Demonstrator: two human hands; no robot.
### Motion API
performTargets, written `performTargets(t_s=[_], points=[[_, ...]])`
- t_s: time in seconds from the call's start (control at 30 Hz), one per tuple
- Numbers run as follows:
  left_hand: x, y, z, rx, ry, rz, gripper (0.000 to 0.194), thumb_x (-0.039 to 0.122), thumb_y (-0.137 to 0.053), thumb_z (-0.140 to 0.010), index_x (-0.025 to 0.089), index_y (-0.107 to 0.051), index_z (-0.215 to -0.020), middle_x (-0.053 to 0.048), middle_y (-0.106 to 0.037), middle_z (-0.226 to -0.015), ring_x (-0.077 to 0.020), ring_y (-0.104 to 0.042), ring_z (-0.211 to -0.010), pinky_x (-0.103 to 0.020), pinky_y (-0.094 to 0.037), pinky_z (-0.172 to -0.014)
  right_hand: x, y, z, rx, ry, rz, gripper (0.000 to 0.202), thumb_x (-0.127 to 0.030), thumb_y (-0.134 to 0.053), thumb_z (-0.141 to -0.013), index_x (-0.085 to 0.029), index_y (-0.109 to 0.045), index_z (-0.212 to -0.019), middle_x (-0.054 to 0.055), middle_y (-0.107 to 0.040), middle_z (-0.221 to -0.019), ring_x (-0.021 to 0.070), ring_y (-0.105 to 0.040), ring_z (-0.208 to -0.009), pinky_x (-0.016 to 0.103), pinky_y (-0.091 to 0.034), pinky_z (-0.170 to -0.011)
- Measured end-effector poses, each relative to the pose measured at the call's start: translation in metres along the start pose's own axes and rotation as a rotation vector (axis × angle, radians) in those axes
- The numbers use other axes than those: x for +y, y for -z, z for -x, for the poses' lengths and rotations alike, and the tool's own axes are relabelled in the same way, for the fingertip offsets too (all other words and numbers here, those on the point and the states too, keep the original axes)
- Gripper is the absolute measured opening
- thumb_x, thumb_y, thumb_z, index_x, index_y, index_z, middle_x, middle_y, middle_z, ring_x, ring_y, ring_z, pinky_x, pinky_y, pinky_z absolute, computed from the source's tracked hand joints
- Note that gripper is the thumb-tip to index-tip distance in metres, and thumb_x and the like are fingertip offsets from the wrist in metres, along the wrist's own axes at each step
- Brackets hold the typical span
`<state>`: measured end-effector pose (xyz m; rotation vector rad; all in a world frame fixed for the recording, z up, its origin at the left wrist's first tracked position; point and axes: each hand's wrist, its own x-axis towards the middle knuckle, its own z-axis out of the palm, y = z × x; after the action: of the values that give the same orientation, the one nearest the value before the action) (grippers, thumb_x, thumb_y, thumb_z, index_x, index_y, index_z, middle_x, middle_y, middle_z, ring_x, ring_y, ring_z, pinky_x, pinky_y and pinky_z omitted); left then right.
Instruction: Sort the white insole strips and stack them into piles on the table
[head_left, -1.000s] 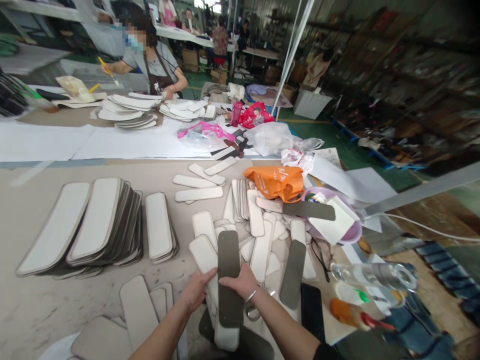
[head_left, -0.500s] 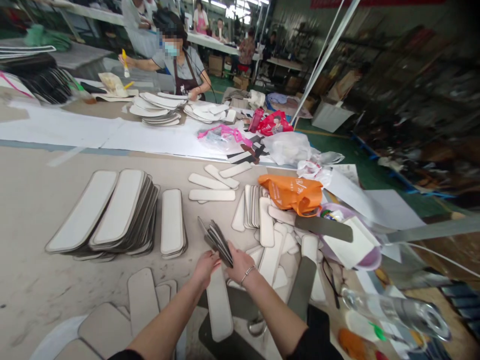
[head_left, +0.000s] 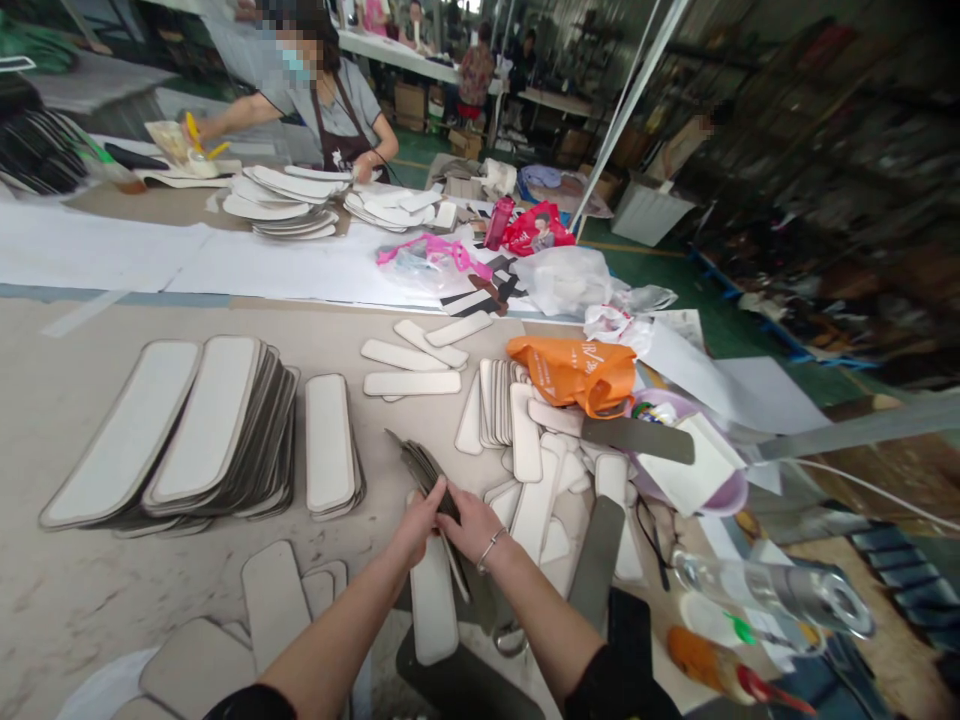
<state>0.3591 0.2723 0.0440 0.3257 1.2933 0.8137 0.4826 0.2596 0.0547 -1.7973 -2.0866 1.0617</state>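
Near the table's centre, my left hand (head_left: 417, 522) and my right hand (head_left: 471, 522) meet around a small bundle of thin dark-edged strips (head_left: 424, 462). The fingers of both hands are closed on it, and its fanned upper end points up and left. Below the hands lies a long white rounded piece (head_left: 433, 610) on darker pieces. To the left stand a narrow stack of white pieces (head_left: 328, 445) and a large leaning stack (head_left: 206, 420). Loose white strips (head_left: 411, 383) lie beyond the hands.
An orange bag (head_left: 574, 372) and a purple basin (head_left: 731, 497) are on the right, with a clear bottle (head_left: 772, 590) nearer. Across the table a person (head_left: 330, 110) in an apron holds a yellow brush by white stacks (head_left: 289, 205). A metal pole (head_left: 626, 120) slants upward.
My hands have drawn closer together on the bundle, and one strip now hangs below them. The view has shifted, and the co-worker's brush has moved down to the pale container.
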Motion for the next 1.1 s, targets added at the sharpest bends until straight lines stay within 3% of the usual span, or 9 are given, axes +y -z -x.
performTargets(t_s=[0.1, 0.2, 0.33, 0.5, 0.6, 0.77, 0.93, 1.1], points=[[0.009, -0.007, 0.001, -0.066, 0.029, -0.073, 0.056, 0.053, -0.070, -0.065, 0.018, -0.058, -0.107, -0.013, -0.068, -0.103, -0.0228, -0.065, -0.080, -0.030, -0.049, -0.059, 0.009, 0.003, -0.005, 0.002, 0.039, -0.035, 0.077, -0.043, -0.064, -0.074, -0.017, -0.032, -0.139, 0.013, -0.059, -0.118, 0.0271, -0.057, -0.107, 0.038, -0.044, -0.090], [0.013, -0.009, -0.001, -0.078, 0.035, -0.134, 0.058, 0.049, -0.074, -0.061, 0.018, -0.056, -0.107, -0.013, -0.067, -0.102, -0.0217, -0.065, -0.076, -0.029, -0.048, -0.057, 0.022, 0.008, -0.009, -0.007, 0.076, -0.090, 0.076, -0.043, -0.069, -0.070, -0.020, -0.038, -0.136, 0.011, -0.060, -0.119, 0.0260, -0.057, -0.106, 0.037, -0.044, -0.090], [0.010, -0.005, -0.005, -0.081, 0.017, -0.169, 0.058, 0.050, -0.074, -0.061, 0.015, -0.056, -0.103, -0.015, -0.068, -0.101, -0.0238, -0.065, -0.081, -0.032, -0.050, -0.061, 0.033, 0.012, -0.011, -0.052, 0.034, -0.193, 0.058, -0.048, -0.068, -0.070, -0.025, -0.053, -0.121, 0.002, -0.067, -0.099, 0.0197, -0.062, -0.087, 0.030, -0.047, -0.077], [0.005, -0.001, -0.007, -0.126, -0.012, -0.183, 0.054, 0.050, -0.072, -0.064, 0.018, -0.056, -0.105, -0.012, -0.067, -0.107, -0.0245, -0.064, -0.092, -0.034, -0.051, -0.069, 0.028, 0.017, -0.012, 0.011, 0.059, -0.159, 0.034, -0.039, -0.066, -0.072, -0.022, -0.060, -0.101, -0.002, -0.065, -0.082, 0.0154, -0.060, -0.073, 0.025, -0.045, -0.068], [0.003, 0.002, -0.008, -0.181, -0.003, -0.150, 0.052, 0.051, -0.068, -0.068, 0.020, -0.057, -0.108, -0.011, -0.066, -0.110, -0.0234, -0.063, -0.094, -0.033, -0.051, -0.072, 0.024, 0.020, -0.011, 0.033, 0.077, -0.132, 0.034, -0.035, -0.062, -0.075, -0.023, -0.058, -0.106, -0.001, -0.065, -0.083, 0.0157, -0.060, -0.074, 0.026, -0.046, -0.070], [-0.001, 0.010, -0.011, -0.184, 0.041, -0.086, 0.043, 0.050, -0.064, -0.073, 0.017, -0.059, -0.100, -0.012, -0.067, -0.107, -0.0208, -0.065, -0.087, -0.031, -0.051, -0.070, 0.024, 0.021, -0.008, 0.034, 0.066, -0.130, 0.057, -0.045, -0.064, -0.072, -0.022, -0.051, -0.122, 0.003, -0.067, -0.094, 0.0206, -0.063, -0.084, 0.030, -0.048, -0.075], [-0.002, 0.015, -0.013, -0.201, 0.041, -0.035, 0.034, 0.042, -0.065, -0.075, 0.016, -0.060, -0.096, -0.011, -0.067, -0.107, -0.0172, -0.065, -0.080, -0.032, -0.052, -0.075, 0.026, 0.020, -0.007, 0.061, 0.014, -0.099, 0.060, -0.038, -0.061, -0.074, -0.020, -0.045, -0.129, 0.006, -0.067, -0.103, 0.0229, -0.063, -0.091, 0.033, -0.048, -0.081], [-0.006, 0.016, -0.019, -0.201, 0.030, -0.031, 0.036, 0.037, -0.068, -0.074, 0.017, -0.061, -0.102, -0.010, -0.068, -0.106, -0.0165, -0.066, -0.081, -0.030, -0.052, -0.075, 0.022, 0.021, -0.008, 0.032, 0.029, -0.102, 0.064, -0.042, -0.062, -0.073, -0.020, -0.043, -0.130, 0.006, -0.066, -0.107, 0.0243, -0.063, -0.095, 0.033, -0.048, -0.082]])
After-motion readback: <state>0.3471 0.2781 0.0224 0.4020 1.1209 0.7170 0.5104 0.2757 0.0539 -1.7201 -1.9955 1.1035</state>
